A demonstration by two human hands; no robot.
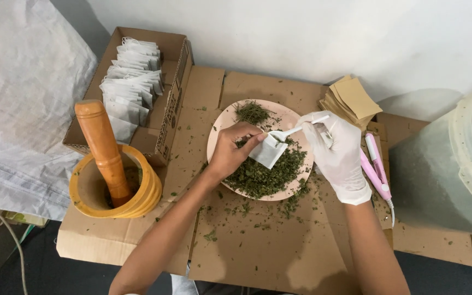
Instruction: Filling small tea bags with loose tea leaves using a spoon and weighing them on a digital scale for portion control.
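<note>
The small white filter bag is pinched open by the bare left hand over the herb plate; the gloved right hand grips a white spoon (tip at the mouth). A tilt could likely scatter leaves onto the cardboard.

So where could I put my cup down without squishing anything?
The roomiest patch is the flat cardboard in front of the plate, between the two forearms, with only scattered leaf bits. A narrower strip lies between the plate and the box of sachets. It is crowded right of the plate: brown envelopes, pink tool, big tub.
</note>
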